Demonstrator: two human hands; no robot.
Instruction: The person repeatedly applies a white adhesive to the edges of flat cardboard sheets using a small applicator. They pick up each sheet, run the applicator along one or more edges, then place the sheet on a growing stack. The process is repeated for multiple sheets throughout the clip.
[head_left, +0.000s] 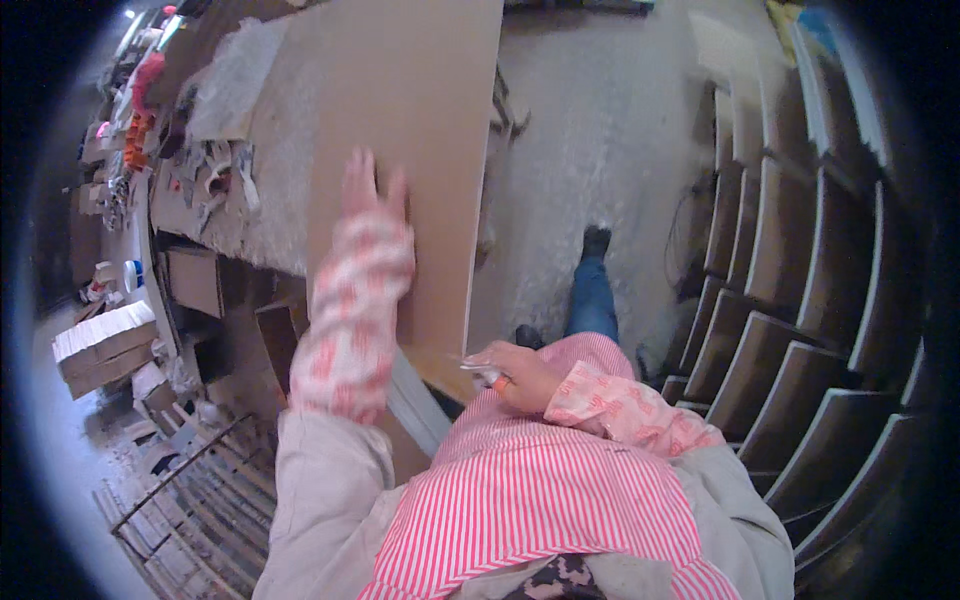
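Observation:
A long brown board (435, 120) with a pale edge lies on a worn workbench (277, 180) before me. My left hand (371, 184) rests on or just over its face, fingers spread and a little blurred, holding nothing. Near the board's close end, my right hand (521, 375) is closed around a small whitish object (480, 367) with an orange part by the fingers; what it is cannot be told. Printed sleeves cover both forearms, and a red-striped apron covers my front.
Rows of upright boards (772, 232) stand at the right. Scraps (217, 176) and clear plastic film (232, 82) lie on the bench at the left. A cardboard box (109, 352) and a slatted metal rack (195, 495) are at the lower left. A cable lies on the floor near the boards.

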